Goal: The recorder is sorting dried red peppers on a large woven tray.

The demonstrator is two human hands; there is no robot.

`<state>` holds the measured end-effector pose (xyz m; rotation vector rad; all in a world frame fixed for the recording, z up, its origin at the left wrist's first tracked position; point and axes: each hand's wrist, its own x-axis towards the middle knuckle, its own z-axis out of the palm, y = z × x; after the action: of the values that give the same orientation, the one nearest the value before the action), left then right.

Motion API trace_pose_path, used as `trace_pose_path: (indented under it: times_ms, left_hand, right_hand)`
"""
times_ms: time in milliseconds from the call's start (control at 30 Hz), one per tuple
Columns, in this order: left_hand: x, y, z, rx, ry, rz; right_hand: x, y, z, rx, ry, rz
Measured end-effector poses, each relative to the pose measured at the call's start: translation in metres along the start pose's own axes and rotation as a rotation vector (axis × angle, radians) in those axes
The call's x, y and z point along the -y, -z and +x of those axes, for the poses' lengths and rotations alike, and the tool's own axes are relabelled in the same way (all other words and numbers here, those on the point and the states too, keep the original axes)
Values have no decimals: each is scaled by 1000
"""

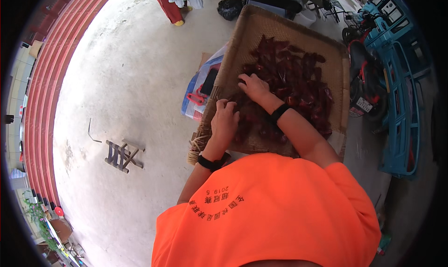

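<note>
A large rectangular woven tray (pixel 337 67) with raised sides lies before me, tilted in the view. Dark red peppers (pixel 297 71), wrinkled and apparently dried, are spread over its middle and near part. My left hand (pixel 224 120) is just inside the tray's left side, fingers bent downward. Farther in, my right hand (pixel 255 86) reaches across from the right to the left edge of the peppers, its fingers curled. Whatever may be between the fingertips of either hand is too small or hidden to tell. Both wrists wear black bands.
Left of the tray, a dark phone (pixel 209 81) and red-handled scissors (pixel 196 98) rest on a striped plastic sheet (pixel 190 102). A folding stool (pixel 124 155) stands on the concrete. A motorcycle (pixel 365 81) and blue three-wheeler (pixel 402 109) flank the right. A person (pixel 168 4) stands ahead, near a black bag (pixel 230 9).
</note>
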<state>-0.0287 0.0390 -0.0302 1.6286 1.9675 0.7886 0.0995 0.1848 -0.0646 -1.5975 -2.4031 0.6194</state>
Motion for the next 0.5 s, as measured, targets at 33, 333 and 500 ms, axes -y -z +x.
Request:
trace_pose_path:
  times_ms: [33, 333, 500]
  left_hand:
    - [-1, 0, -3, -6, 1, 1]
    - [2, 2, -14, -87, -73, -316]
    - [-7, 2, -5, 59, 244, -724]
  right_hand:
    - [0, -4, 3, 4, -22, -36]
    - [-11, 8, -25, -165, -96, 463]
    - [32, 40, -91, 124, 131, 715]
